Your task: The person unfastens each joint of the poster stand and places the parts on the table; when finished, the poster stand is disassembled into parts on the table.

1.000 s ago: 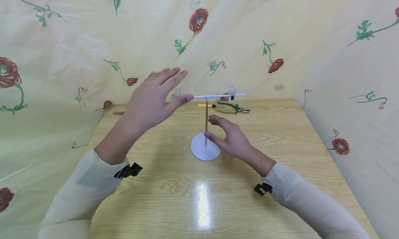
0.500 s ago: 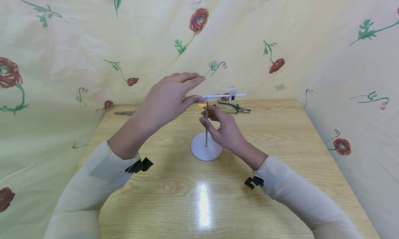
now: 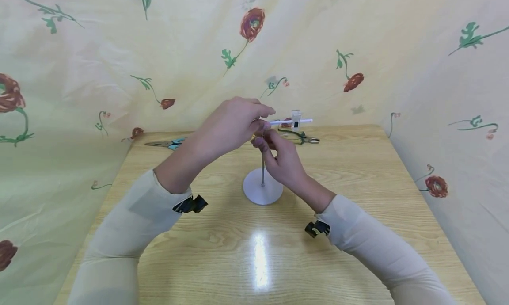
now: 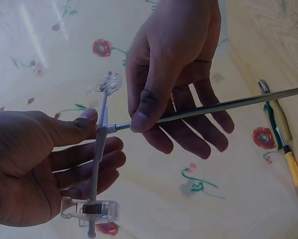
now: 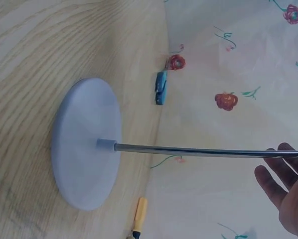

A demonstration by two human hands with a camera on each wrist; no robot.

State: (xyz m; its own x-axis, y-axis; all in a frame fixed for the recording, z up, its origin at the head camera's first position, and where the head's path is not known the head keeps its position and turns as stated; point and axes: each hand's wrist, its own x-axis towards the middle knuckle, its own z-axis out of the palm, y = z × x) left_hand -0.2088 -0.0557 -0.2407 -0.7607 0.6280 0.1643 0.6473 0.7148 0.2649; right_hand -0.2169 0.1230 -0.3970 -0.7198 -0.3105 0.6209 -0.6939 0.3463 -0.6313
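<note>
A display stand has a round white base (image 3: 254, 193), an upright metal pole (image 5: 189, 151) and a white crossbar (image 4: 95, 174) on top. Clear clips sit at both ends of the bar; one clip (image 3: 296, 119) shows in the head view, where my left hand covers the other. My left hand (image 3: 234, 121) pinches the crossbar at its middle joint, thumb in front and fingers behind. Just below that joint my right hand (image 3: 284, 159) holds the pole between thumb and fingers. The left wrist view shows the right thumb (image 4: 144, 112) lying along the pole.
At the back of the wooden table (image 3: 214, 234) lie blue-handled needle-nose pliers (image 3: 167, 143) on the left. Green-and-yellow pliers (image 3: 302, 139) and a yellow-handled screwdriver (image 4: 292, 167) lie behind the stand. Flowered cloth (image 3: 191, 40) hangs close behind the table.
My left hand has moved right along the crossbar to its middle joint. My right hand has risen up the pole and closed on it. The blue pliers have come into sight.
</note>
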